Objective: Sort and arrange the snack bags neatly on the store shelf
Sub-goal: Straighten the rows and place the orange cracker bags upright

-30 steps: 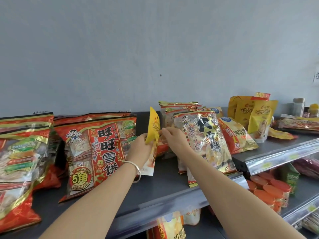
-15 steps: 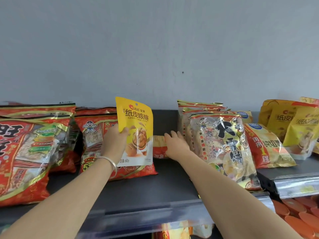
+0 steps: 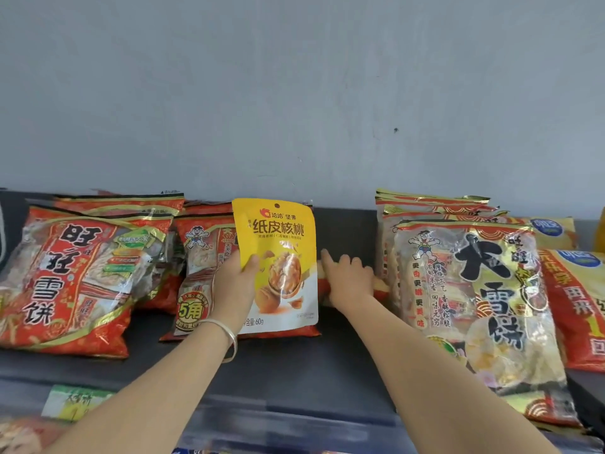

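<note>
On the dark shelf (image 3: 294, 365), the left hand (image 3: 234, 286) grips a yellow walnut pouch (image 3: 278, 237) upright, thumb on its front, before a red rice-cracker bag (image 3: 199, 257). The right hand (image 3: 348, 280) lies released, fingers stretched, atop a small red-and-yellow bag (image 3: 379, 286) at the shelf's back, just beside leaning big rice-cracker bags (image 3: 474, 290). More red bags (image 3: 72, 276) lean at the left.

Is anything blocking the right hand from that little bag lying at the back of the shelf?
Nothing visible does. The right hand rests on the small bag in the gap. The yellow pouch held by the left hand is beside it, and the tall cracker bags stand on the other side.
</note>
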